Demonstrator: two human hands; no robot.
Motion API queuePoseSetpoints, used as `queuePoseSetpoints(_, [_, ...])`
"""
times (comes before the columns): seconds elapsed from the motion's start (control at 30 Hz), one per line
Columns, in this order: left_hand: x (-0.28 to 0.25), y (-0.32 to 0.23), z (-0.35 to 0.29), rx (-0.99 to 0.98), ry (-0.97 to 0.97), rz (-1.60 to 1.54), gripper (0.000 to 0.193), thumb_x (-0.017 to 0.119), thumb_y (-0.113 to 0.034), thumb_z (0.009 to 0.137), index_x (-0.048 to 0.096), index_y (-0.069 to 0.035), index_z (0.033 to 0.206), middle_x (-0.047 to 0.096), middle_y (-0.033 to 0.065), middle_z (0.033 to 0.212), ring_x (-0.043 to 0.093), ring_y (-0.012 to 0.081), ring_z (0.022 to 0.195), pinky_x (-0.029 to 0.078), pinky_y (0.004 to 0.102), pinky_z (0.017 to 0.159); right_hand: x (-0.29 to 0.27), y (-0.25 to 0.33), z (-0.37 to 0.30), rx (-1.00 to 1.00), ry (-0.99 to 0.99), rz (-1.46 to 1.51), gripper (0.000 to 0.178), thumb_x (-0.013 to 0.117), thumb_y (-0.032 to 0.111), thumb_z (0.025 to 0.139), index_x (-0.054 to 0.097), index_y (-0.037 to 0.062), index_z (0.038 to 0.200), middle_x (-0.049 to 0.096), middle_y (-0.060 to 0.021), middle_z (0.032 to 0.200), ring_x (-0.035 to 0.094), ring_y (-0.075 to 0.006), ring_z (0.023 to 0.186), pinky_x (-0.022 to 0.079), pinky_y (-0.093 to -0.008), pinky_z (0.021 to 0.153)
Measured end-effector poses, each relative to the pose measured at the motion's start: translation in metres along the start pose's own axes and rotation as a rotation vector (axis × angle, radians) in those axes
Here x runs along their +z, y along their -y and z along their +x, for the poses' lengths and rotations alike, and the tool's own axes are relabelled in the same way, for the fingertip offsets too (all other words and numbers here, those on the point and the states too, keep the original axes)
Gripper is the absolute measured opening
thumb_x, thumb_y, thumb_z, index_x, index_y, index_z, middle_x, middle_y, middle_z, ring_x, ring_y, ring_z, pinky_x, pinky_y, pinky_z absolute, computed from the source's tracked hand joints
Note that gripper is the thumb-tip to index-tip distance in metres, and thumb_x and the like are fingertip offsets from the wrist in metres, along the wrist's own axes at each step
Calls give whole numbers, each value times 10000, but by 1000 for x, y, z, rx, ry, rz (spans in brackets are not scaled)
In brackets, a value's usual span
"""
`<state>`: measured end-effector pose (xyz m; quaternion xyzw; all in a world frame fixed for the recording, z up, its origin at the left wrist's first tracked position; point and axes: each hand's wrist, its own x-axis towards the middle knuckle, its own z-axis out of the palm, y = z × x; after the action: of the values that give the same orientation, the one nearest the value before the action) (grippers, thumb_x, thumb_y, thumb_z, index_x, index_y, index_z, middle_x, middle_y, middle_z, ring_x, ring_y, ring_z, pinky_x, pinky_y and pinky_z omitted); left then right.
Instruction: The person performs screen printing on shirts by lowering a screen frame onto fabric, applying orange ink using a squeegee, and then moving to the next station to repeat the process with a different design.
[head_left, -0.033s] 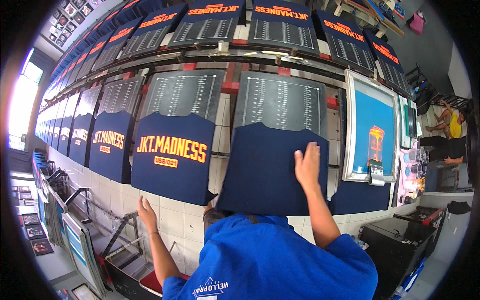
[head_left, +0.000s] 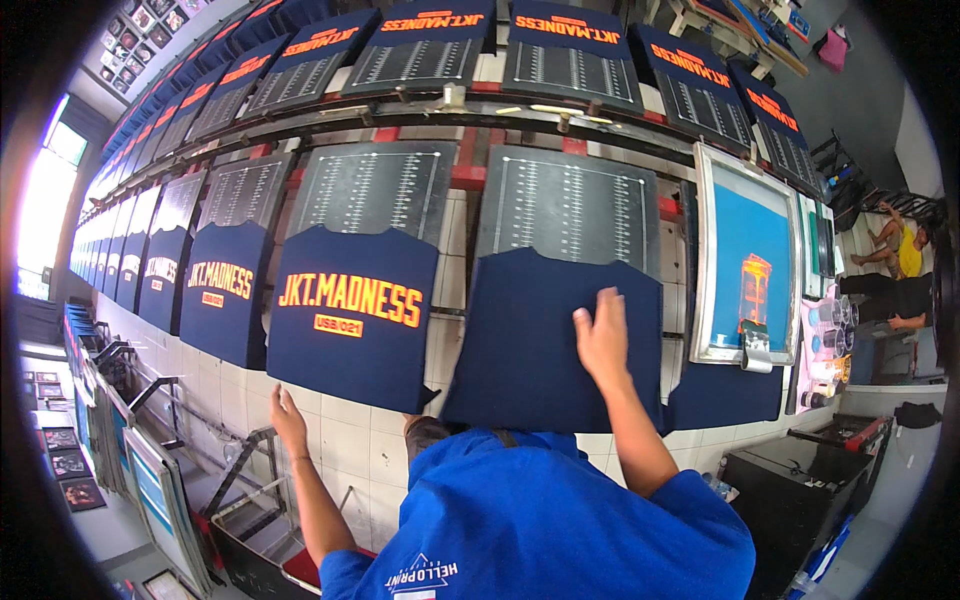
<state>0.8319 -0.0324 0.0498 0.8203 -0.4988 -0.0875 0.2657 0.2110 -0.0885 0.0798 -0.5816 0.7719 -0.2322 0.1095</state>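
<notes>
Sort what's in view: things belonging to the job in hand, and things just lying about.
Job in hand:
plain navy shirt, at the right hand
gray marked board beneath it
blue framed screen, probably

Apparently just about:
leaning frames, lower left
dark pictures, lower left
pink item, upper right

Left window (head_left: pixel 50 200) glaring white; edges bowed; far right perhaps soft.

Toward 4 o'clock, right hand (head_left: pixel 603 345) hides a patch of plain navy garment (head_left: pixel 530 345); contact unclear. Framed screen (head_left: pixel 735 215) at 3 covers part of another navy garment (head_left: pixel 725 397). Print on far row garments (head_left: pixel 112 250), 9 o'clock, too small to tell. Wall pictures (head_left: pixel 132 45) at 10: tiny, cut by top edge. Blue shirt (head_left: pixel 570 510), 6 o'clock, cut by lower edge
</notes>
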Motion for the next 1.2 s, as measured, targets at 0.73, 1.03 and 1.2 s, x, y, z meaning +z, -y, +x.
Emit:
queuePoseSetpoints(0.73, [-93,33,117,576,618,-750,335,637,-301,924,658,25,996,599,154,1151,542,295,1087,440,339,886,211,493,-164,43,846,626,432,618,357,872,667,-71,900,702,-264,888,691,-376,819,512,-479,740])
queuePoseSetpoints(1.03, [28,-47,250,587,283,-492,78,562,-13,845,592,51,878,597,233,783,576,415,748,449,484,678,5,490,126,171,37,1672,94,578,177,874,613,93,901,634,-20,841,614,-173,806,505,-345,789])
queuePoseSetpoints(1.2, [-202,-231,367,842,-337,-803,148,563,16,817,604,36,957,609,115,831,561,188,785,457,294,776,-123,470,210,-63,-274,1562,174,535,219,909,586,73,988,673,-67,896,645,-236,854,521,-423,795])
